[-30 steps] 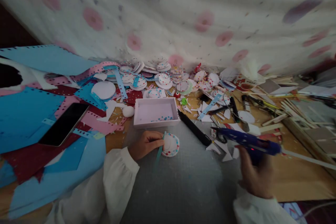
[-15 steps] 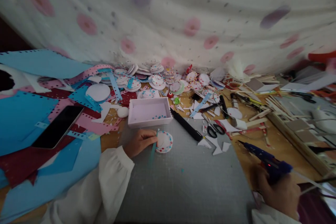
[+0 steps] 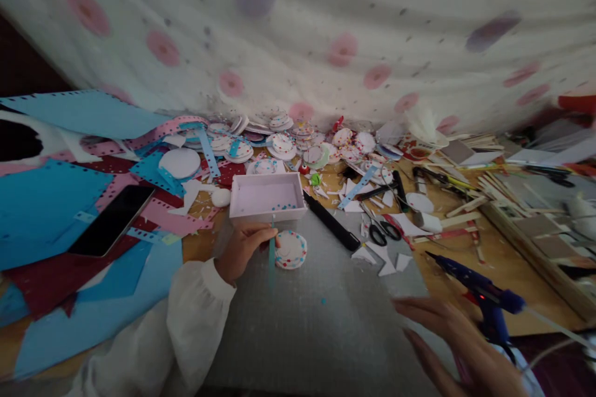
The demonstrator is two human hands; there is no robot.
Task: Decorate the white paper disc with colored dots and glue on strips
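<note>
My left hand [image 3: 243, 249] pinches a thin teal strip [image 3: 272, 254] upright, its fingertips at the left edge of a round white disc [image 3: 291, 250] dotted with red and blue. The disc is on the grey mat [image 3: 326, 335]. At the lower right, my right hand [image 3: 451, 338] has its fingers apart and holds nothing. Just beyond it lies a blue glue gun [image 3: 484, 288] with a small red light, its nozzle pointing left. A white open box [image 3: 267, 198] with tiny blue pieces inside stands behind the disc.
A black pen-like tool [image 3: 331, 221], scissors [image 3: 384, 231] and white scraps lie behind the mat's middle. Decorated discs [image 3: 282, 146] are piled near the curtain. On the left are coloured sheets [image 3: 51, 211] and a phone [image 3: 112, 220]; wood sticks [image 3: 503, 189] lie right.
My right hand has let go of the glue gun and moved left over the mat. The strip in my left hand now stands more upright. The view has shifted slightly.
</note>
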